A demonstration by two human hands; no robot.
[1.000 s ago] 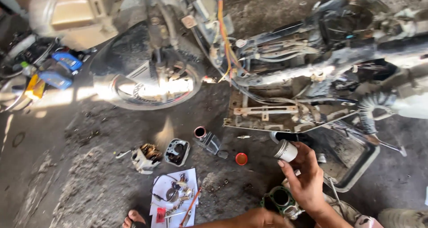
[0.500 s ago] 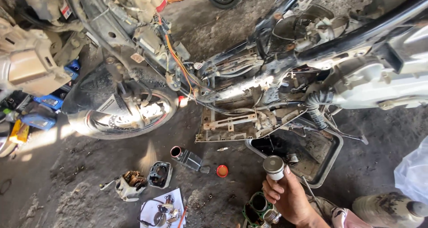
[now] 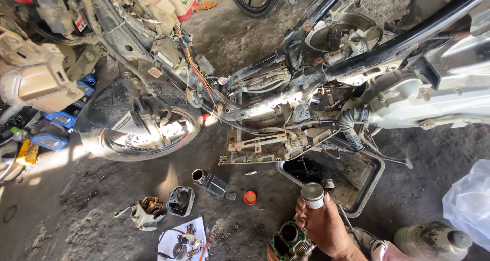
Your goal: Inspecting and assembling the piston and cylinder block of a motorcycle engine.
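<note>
Right hand [image 3: 321, 228] grips a piston [image 3: 312, 195], raised just over the cylinder [image 3: 290, 239] at the bottom edge. Left hand out of sight. Oil tray [image 3: 375, 182] right behind, stripped motorbike frame [image 3: 286, 95] beyond.

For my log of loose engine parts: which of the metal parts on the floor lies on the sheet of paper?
The small gears and bits at bottom centre lie on the white paper. The cylinder head and black cylinder block rest on bare floor beside it.
</note>
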